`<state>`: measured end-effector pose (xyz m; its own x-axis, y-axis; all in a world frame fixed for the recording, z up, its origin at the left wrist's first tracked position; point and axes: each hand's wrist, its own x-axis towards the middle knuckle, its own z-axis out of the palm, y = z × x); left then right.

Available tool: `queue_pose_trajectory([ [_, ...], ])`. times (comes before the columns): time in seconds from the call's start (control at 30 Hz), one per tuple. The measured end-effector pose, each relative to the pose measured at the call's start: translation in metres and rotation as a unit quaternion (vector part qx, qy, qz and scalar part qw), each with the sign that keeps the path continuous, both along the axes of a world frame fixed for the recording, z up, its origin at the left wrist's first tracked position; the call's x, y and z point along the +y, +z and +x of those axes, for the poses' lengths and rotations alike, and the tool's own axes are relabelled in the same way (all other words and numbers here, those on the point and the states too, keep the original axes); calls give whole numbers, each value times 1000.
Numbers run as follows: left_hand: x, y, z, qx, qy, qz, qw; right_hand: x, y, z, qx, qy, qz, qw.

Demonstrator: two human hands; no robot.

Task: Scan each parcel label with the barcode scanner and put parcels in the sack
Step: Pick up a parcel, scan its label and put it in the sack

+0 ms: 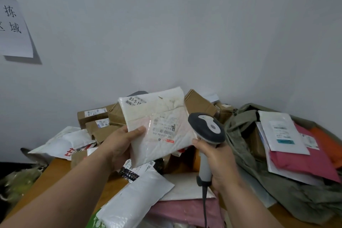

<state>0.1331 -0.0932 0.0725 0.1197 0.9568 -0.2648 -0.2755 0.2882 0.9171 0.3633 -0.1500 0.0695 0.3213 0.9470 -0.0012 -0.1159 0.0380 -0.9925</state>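
Note:
My left hand grips a white padded parcel by its lower left edge and holds it up above the table, tilted, with the barcode label facing me. My right hand holds a grey and white barcode scanner by its handle, the head right beside the parcel's right edge. An olive-green sack lies open at the right, with several parcels inside: white mailers, a pink one and an orange one.
Brown cardboard boxes are stacked against the wall behind the held parcel. White mailers and a pink one lie on the wooden table in front. A paper sign hangs on the wall at left.

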Motion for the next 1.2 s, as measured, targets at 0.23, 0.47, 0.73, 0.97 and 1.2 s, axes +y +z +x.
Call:
queue_pose_trajectory([
  [0.23,10,0,7,-43,59,4,997,-9,-1,-2,-22,88,-36,995],
  [0.47,12,4,8,12,43,25,999,-13,7,-7,-99,156,-10,983],
  [0.73,26,30,-14,241,-32,96,965,-11,8,-6,-213,164,-7,963],
  [0.97,28,49,-14,245,-79,88,962,-10,4,-7,-254,177,-4,951],
  [1.2,29,44,-15,268,-84,90,956,-10,3,-5,-250,174,-6,952],
])
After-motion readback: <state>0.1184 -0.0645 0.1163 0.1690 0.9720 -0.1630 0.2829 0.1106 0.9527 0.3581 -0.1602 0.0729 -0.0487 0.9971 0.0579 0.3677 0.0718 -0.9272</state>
